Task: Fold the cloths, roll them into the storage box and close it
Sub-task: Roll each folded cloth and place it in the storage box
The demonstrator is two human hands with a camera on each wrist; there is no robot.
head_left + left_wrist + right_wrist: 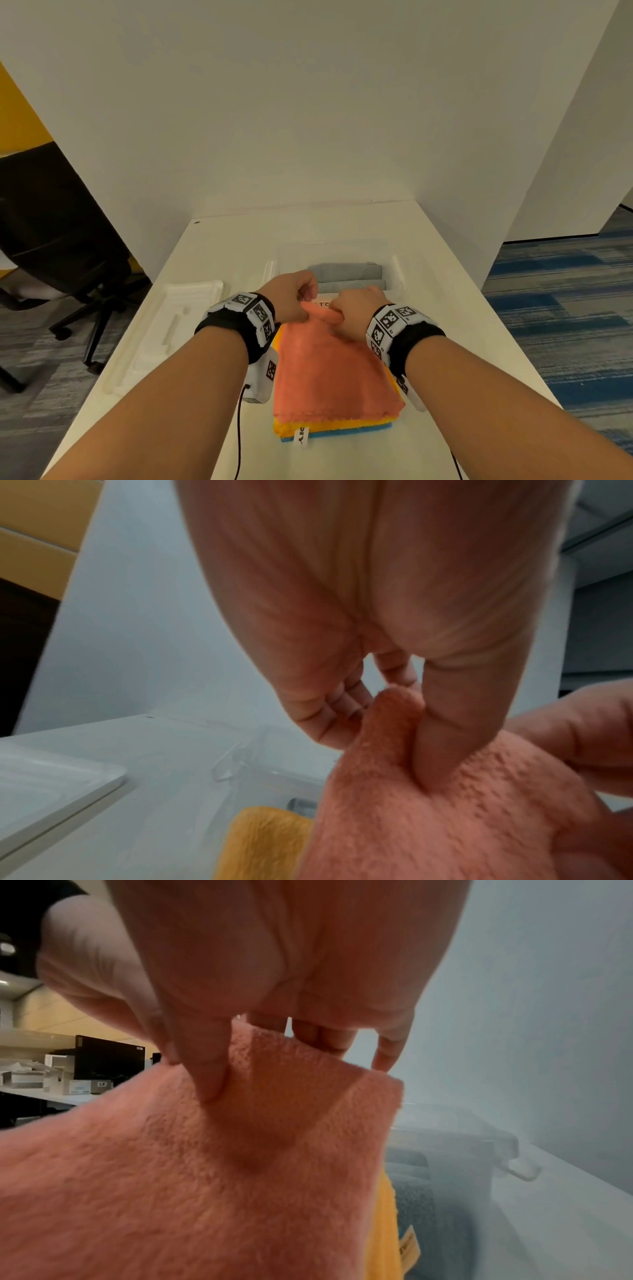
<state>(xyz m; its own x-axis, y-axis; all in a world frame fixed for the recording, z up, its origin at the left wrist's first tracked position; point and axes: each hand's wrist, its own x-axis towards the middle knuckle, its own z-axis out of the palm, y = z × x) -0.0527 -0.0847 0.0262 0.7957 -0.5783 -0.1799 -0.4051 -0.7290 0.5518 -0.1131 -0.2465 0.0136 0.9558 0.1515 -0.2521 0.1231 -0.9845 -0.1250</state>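
From the head view alone, the tabletop [445,308] carried the clear storage box [394,263] with grey rolls [346,272], while wrist views showed both hands, left hand [291,298] and right hand [356,313], pinching the pink cloth [329,370] atop the stack.

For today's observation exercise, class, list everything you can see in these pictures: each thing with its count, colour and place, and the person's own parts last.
storage box: one, clear, far middle of the table, open.
rolled cloths: two, grey, inside the storage box.
lid: one, white, on the table left of the cloth stack.
pink cloth: one, salmon pink, top of the stack, far edge lifted.
yellow cloth: one, under the pink cloth.
blue cloth: one, bottom of the stack.
table: one, white.
office chair: one, black, on the floor at left.
wrist bands: two, black with white marker tiles.
left hand: pinches the pink cloth's far edge.
right hand: pinches the same edge.
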